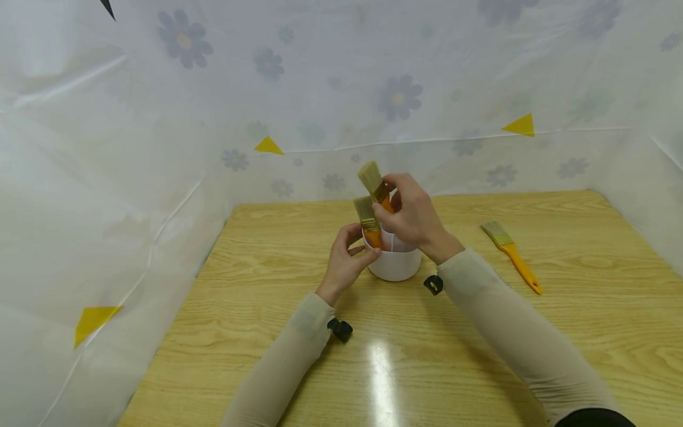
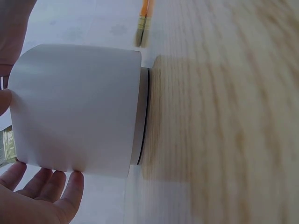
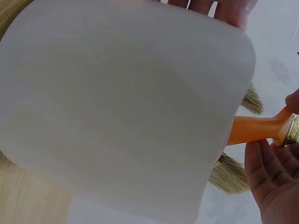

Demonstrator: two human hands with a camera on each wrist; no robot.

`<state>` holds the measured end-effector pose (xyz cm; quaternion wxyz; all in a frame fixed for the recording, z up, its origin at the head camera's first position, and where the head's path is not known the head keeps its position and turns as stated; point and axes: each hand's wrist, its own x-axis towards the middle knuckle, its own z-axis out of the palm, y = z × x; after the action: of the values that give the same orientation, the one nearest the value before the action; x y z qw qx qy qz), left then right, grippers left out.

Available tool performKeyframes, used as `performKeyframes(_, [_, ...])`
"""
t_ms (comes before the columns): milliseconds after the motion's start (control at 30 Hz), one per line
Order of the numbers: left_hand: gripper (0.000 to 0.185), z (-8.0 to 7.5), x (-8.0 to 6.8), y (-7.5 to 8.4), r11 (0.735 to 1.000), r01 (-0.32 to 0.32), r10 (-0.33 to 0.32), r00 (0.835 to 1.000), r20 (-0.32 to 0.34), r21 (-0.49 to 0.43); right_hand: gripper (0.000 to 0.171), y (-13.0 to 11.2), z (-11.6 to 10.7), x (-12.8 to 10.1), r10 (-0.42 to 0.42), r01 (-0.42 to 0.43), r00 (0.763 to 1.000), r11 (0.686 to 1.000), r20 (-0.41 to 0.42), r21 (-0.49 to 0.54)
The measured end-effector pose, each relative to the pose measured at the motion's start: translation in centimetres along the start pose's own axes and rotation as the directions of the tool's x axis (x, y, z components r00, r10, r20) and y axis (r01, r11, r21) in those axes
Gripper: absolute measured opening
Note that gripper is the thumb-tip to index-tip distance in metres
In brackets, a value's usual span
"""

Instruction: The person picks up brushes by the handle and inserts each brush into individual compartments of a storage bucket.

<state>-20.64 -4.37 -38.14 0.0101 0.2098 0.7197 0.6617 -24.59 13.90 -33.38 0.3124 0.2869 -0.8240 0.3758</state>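
Pinching a tilted brush (image 1: pixel 377 185) by its handle (image 3: pixel 254 130) in the right hand (image 1: pixel 416 216), at the mouth of the cup (image 1: pixel 395 266); gripping the cup near its rim with the left hand (image 1: pixel 344 261). Probably light, stiff in the handle, soft in the bristles (image 1: pixel 369 173); best held below the metal (image 1: pixel 380 193).

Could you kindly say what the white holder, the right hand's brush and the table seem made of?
White holder: likely satin plastic; smooth, even wall.
Brush in the right hand: shiny orange handle, painted wood or plastic; ferrule probably metal, by its golden sheen; bristles natural or synthetic, unclear.
Table: glossy wood or laminate, by its grain and bright reflection.
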Motion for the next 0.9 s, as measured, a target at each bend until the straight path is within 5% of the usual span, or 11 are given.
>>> performKeyframes(900, [0.06, 0.0, 0.0, 0.0, 1.0, -0.001, 0.001, 1.0, 0.008, 0.006, 0.042, 0.5, 0.1, -1.3, -0.007, 0.008, 1.0, 1.0, 0.025, -0.025])
